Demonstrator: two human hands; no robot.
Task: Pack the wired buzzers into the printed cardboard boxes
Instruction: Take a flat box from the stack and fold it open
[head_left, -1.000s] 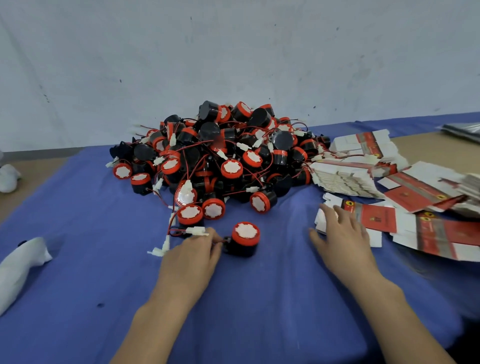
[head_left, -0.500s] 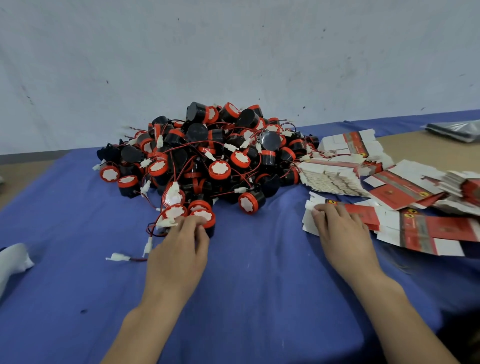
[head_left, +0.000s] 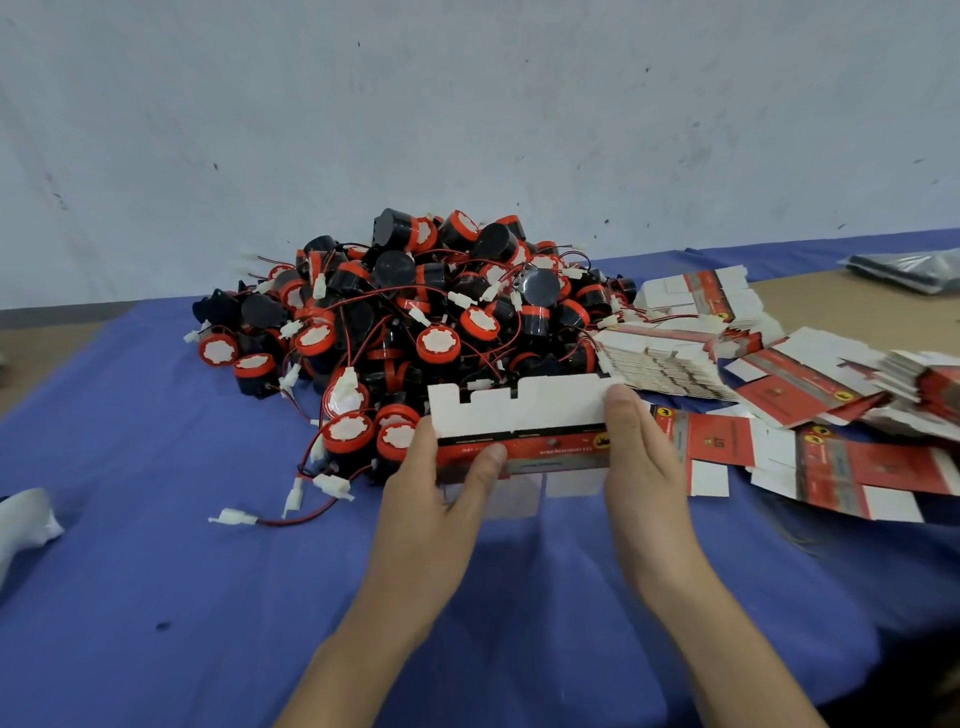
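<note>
Nearest to us, both forearms reach forward over the blue cloth that covers the work surface. The left hand grips the left end of a flattened carton: the thumb lies across the red printed strip and the other fingers are curled behind the card, out of sight. The right hand holds the right end, with the thumb laid up along the card's edge and the remaining fingers closed against the back, so the carton is pinched between both hands. We hold the carton raised off the cloth, white flaps uppermost, just in front of the buzzer pile. To the left, a loose white connector on a red wire lies on the cloth, and a white object sits at the left edge. Behind the carton, the wired buzzers form one tangled heap of black bodies, red caps and red leads; none is in either hand. To the right of the heap, the stacks of flat printed boxes lie fanned out, partly on the cloth. Further back, a dark bag rests on the bare tabletop, and a pale wall stands behind everything.
</note>
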